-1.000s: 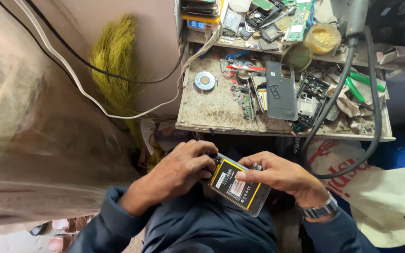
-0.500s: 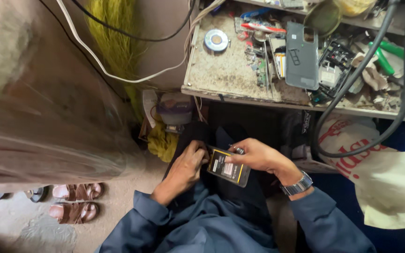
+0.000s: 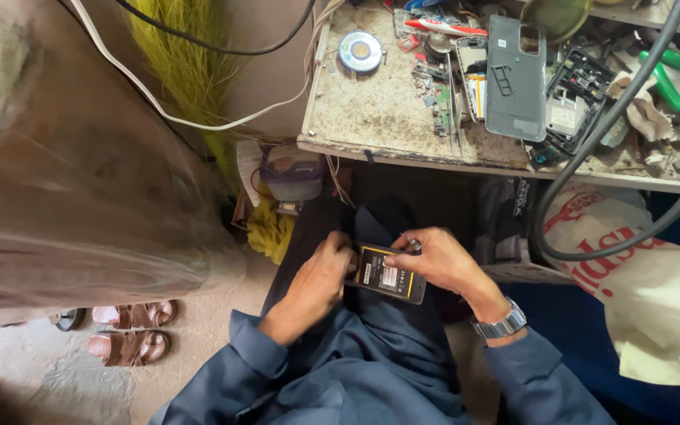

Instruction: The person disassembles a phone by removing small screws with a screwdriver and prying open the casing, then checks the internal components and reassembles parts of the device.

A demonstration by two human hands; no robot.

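While the person sits with knees under the workbench (image 3: 371, 118), both hands meet over the lap on a small black device with a yellow-edged label (image 3: 387, 274). Left hand (image 3: 320, 277) curled around its left end, fingers closed against the edge. Right hand (image 3: 442, 260) grips the right end; thumb and forefinger pinch a small metal-tipped tool (image 3: 413, 245) just above the device's upper corner. Silver wristwatch (image 3: 499, 324) on the right wrist. On the bench: grey phone back cover (image 3: 515, 79), round solder spool (image 3: 360, 51), green-handled tool (image 3: 670, 79), loose circuit parts. Thick black cable (image 3: 631, 94) loops down past the bench edge. Brown sandals (image 3: 127, 330) on the floor, lower left.
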